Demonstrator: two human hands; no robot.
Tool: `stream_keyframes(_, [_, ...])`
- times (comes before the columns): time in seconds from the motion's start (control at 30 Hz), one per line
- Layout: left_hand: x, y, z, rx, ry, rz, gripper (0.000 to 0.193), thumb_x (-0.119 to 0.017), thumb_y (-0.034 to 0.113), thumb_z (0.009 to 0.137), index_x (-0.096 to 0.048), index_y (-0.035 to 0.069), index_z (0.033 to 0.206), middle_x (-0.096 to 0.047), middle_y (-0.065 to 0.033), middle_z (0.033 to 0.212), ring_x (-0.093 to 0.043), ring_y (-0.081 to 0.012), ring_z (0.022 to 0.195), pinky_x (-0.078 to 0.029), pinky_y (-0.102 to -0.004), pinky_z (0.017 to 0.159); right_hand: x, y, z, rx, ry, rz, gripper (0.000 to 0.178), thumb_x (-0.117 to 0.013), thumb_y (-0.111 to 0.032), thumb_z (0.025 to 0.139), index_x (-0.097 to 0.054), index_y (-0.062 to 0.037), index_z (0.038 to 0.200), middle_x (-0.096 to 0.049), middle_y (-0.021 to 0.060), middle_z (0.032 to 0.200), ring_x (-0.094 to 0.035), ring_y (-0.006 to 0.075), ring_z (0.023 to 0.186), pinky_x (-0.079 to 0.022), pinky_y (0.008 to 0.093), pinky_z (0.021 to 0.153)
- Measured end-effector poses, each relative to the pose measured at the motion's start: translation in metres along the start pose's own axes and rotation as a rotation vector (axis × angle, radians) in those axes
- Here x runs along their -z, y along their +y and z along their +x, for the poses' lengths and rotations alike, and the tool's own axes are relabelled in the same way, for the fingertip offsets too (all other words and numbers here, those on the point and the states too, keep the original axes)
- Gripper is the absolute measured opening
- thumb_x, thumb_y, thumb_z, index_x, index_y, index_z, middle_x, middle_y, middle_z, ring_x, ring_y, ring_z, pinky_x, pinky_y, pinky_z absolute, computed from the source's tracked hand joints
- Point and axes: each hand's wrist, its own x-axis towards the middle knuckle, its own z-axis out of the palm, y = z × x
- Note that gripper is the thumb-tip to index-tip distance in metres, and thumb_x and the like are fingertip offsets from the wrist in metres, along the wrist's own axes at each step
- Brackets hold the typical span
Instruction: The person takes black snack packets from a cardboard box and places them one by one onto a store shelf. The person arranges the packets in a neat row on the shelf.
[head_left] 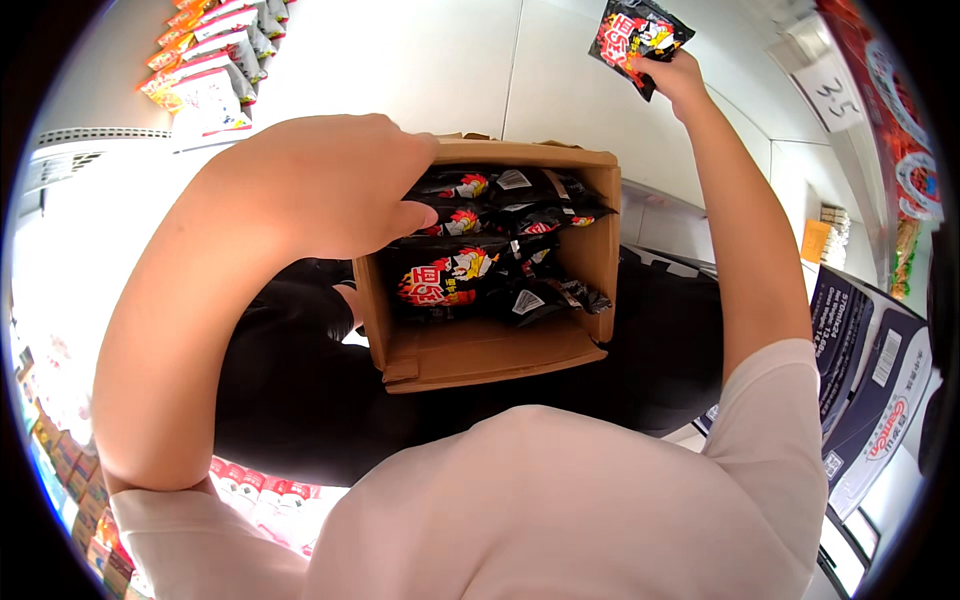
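Note:
In my right hand (676,82) a black snack packet (640,40) with red lettering and a flame-haired cartoon figure is pinched by its lower right side, up against the white shelf at the far right. An open brown cardboard box (490,365) rests across my black-trousered lap, tilted toward me. My left hand (335,185) grips the far left corner of this box, its thumb over the rim. Several more black packets (445,278) of the same kind fill the far part of the box in rows, and bare cardboard shows along its near side.
White shelving (410,60) spreads out ahead of me. A row of orange and white snack packets (215,85) stands at the far left. To the right are a price card (828,90), hanging red packages (905,150) and a dark printed carton (870,370). Red-and-white packages (265,492) lie at the lower left.

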Motion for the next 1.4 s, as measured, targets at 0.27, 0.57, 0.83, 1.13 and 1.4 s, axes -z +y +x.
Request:
stream_keyframes(0.27, [-0.01, -0.025, 0.01, -0.001, 0.041, -0.108, 0.044, -0.072, 0.025, 0.099, -0.06, 0.009, 0.138, -0.072, -0.0128, 0.115, -0.067, -0.0356, 0.112, -0.054, -0.0469, 0.093, -0.068, 0.015, 0.091, -0.05, 0.011, 0.213, 0.057, -0.094, -0.016, 0.077, -0.066, -0.0039, 0.126, -0.076, 0.0068, 0.116, -0.073, 0.0186, 0.101, -0.057, 0.0383, 0.087])
stream_keyframes(0.57, [-0.03, -0.051, 0.033, -0.049, 0.321, -0.136, 0.05, -0.077, 0.023, 0.094, -0.063, 0.012, 0.141, -0.072, -0.0105, 0.106, -0.068, -0.0332, 0.097, -0.055, -0.0434, 0.087, -0.08, 0.01, 0.159, 0.05, -0.014, 0.038, 0.05, -0.091, -0.016, 0.084, -0.067, -0.0085, 0.127, -0.073, 0.0016, 0.125, -0.068, 0.0159, 0.114, -0.056, 0.0394, 0.099])
stream_keyframes(0.83, [-0.043, -0.046, 0.017, -0.078, 0.318, -0.153, 0.045, -0.078, 0.022, 0.093, -0.063, 0.009, 0.134, -0.072, -0.0115, 0.107, -0.068, -0.0339, 0.099, -0.055, -0.0446, 0.087, -0.102, 0.024, 0.159, -0.018, -0.025, 0.072, 0.043, -0.089, -0.013, 0.085, -0.07, -0.0081, 0.123, -0.075, 0.0019, 0.122, -0.07, 0.0156, 0.11, -0.057, 0.0387, 0.098])
stream_keyframes(1.13, [-0.039, -0.044, 0.017, -0.016, 0.242, -0.101, 0.044, -0.078, 0.02, 0.093, -0.063, 0.008, 0.132, -0.072, -0.0123, 0.105, -0.068, -0.035, 0.099, -0.054, -0.0458, 0.086, -0.117, 0.039, 0.136, -0.041, -0.094, 0.509, 0.049, -0.083, 0.0, 0.089, -0.062, -0.0016, 0.132, -0.069, 0.011, 0.13, -0.069, 0.0264, 0.119, -0.056, 0.0474, 0.107])
stream_keyframes(1.4, [-0.037, -0.032, 0.008, -0.037, 0.334, -0.125, 0.044, -0.077, 0.021, 0.093, -0.062, 0.009, 0.133, -0.07, -0.0103, 0.107, -0.067, -0.0331, 0.101, -0.053, -0.0444, 0.088, -0.15, 0.048, 0.168, -0.301, 0.021, 1.323, 0.034, -0.061, -0.003, 0.107, -0.054, 0.0072, 0.138, -0.062, 0.026, 0.141, -0.059, 0.0415, 0.134, -0.052, 0.0574, 0.117])
